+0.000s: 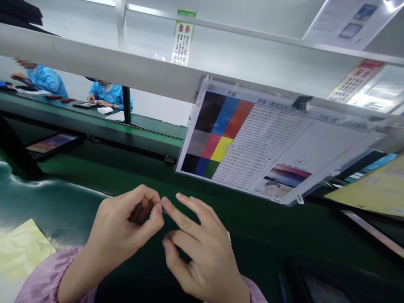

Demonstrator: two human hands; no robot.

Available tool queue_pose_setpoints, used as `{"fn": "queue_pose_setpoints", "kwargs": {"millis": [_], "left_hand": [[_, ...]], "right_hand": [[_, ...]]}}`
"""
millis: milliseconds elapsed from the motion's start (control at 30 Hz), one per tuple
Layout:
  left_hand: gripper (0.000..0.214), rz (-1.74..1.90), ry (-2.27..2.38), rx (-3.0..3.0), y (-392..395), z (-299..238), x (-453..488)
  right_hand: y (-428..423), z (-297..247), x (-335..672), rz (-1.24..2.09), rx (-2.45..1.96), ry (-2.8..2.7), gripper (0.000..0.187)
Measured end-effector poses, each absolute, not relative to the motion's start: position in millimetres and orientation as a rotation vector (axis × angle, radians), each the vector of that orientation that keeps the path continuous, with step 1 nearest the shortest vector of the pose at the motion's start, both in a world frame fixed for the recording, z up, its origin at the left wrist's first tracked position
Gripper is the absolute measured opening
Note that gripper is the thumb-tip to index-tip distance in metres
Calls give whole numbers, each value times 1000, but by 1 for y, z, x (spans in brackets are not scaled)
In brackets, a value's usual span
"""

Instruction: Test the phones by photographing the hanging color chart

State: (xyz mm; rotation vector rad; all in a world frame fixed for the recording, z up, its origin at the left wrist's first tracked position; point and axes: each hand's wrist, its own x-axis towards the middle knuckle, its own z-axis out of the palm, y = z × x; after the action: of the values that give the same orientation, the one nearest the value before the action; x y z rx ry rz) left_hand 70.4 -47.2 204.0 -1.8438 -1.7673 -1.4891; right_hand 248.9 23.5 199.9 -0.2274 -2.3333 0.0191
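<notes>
Glossy green matting lies beneath curled left hand and right hand.

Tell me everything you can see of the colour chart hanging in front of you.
The colour chart is a white-bordered printed sheet, seemingly in a glossy plastic sleeve. Its left block holds squares of black, blue, red, grey, pink, yellow, navy and green; beside them run rows of small Chinese text, with a sunset-like picture at lower right. It hangs tilted from the pale overhead rail, apparently by a dark clip, above the green bench. Neither the left hand nor the right hand touches it.
</notes>
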Motion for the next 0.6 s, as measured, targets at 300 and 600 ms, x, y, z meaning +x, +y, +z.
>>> {"fn": "queue_pose_setpoints", "kwargs": {"millis": [300, 600], "left_hand": [[12, -1585, -1744, -1926, -51, 200, 68], [8, -1683, -1720, -1983, -52, 201, 64]], "right_hand": [[22, 203, 251, 98, -173, -2274, 18], [25, 210, 253, 176, -141, -2158, 17]]}}
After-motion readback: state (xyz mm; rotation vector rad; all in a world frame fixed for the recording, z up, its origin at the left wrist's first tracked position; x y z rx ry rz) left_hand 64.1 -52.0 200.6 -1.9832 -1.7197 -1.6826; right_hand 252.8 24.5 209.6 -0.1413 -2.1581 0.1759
